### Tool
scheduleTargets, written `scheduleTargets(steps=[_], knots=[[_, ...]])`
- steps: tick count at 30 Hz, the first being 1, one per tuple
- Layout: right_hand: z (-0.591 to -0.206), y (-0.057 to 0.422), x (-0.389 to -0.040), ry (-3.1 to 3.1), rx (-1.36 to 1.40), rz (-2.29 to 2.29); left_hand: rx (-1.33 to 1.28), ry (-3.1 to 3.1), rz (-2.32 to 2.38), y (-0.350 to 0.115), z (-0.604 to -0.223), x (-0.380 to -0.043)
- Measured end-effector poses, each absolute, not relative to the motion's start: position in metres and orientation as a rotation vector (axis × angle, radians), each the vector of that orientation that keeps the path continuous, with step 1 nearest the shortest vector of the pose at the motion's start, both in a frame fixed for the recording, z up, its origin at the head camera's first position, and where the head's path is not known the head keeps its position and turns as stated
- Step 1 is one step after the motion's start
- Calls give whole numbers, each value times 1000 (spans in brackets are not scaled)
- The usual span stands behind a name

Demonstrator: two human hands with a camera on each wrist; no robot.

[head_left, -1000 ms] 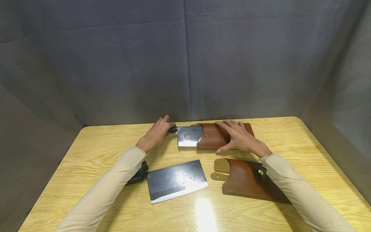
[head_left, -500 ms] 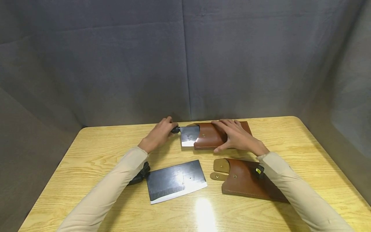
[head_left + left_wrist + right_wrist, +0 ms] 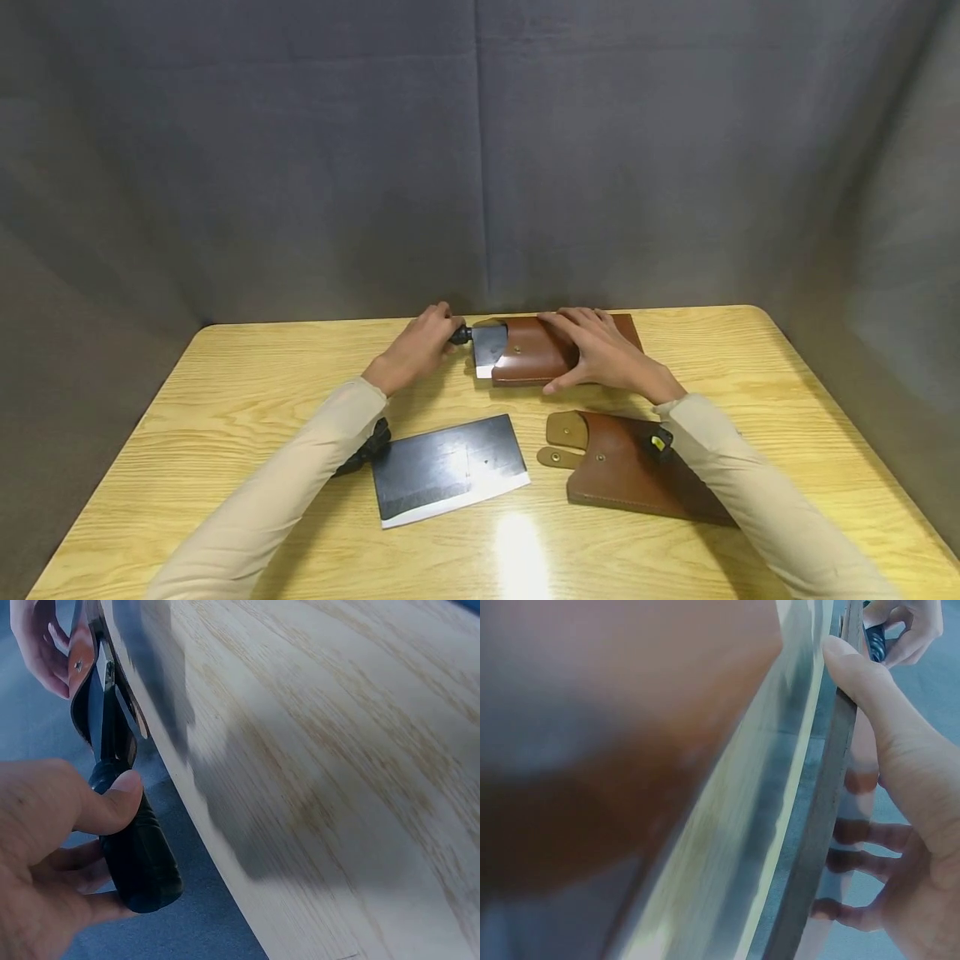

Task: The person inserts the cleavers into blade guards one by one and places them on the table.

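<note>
Near the table's far edge, my left hand (image 3: pixel 422 343) grips the black handle (image 3: pixel 142 855) of a cleaver (image 3: pixel 491 348), its thumb on top in the left wrist view. Most of the cleaver's blade is hidden inside a brown leather sheath (image 3: pixel 528 354); a short strip shows outside the mouth. My right hand (image 3: pixel 600 354) holds the sheath across its width, thumb at the near edge and fingers spread over the face. In the right wrist view, several fingertips (image 3: pixel 847 859) press on the leather.
A larger cleaver (image 3: pixel 450 467) lies nearer on the table (image 3: pixel 247 417), its handle partly behind the left sleeve. To its right lies a second brown sheath (image 3: pixel 622 471) with tan flaps, partly under the right sleeve. A grey curtain (image 3: pixel 337 167) hangs behind the table.
The blade has slid further into the sheath, so less of it shows. My left hand has moved right with the handle, while my right hand and the sheath have shifted slightly left.
</note>
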State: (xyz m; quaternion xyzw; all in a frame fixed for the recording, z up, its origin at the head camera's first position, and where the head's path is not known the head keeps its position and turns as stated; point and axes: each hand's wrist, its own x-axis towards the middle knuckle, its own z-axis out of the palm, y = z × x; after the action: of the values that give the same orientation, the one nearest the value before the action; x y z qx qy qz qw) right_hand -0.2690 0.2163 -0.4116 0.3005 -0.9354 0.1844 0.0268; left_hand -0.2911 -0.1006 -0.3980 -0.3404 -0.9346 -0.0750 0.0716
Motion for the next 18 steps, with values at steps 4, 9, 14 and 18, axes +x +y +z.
scheduleTargets(steps=[4, 9, 14, 18], knots=[[-412, 214, -270, -2890, 926, 567, -1026, -2815, -215, -98, -397, -291], [-415, 216, -269, -2881, 932, 550, -1036, -2842, -168, -89, -400, -292], [-415, 214, -270, -2892, 921, 554, -1033, -2830, -169, -85, -399, -291], [-414, 212, -270, -2900, 915, 584, -1039, -2819, -160, -82, -399, -291]])
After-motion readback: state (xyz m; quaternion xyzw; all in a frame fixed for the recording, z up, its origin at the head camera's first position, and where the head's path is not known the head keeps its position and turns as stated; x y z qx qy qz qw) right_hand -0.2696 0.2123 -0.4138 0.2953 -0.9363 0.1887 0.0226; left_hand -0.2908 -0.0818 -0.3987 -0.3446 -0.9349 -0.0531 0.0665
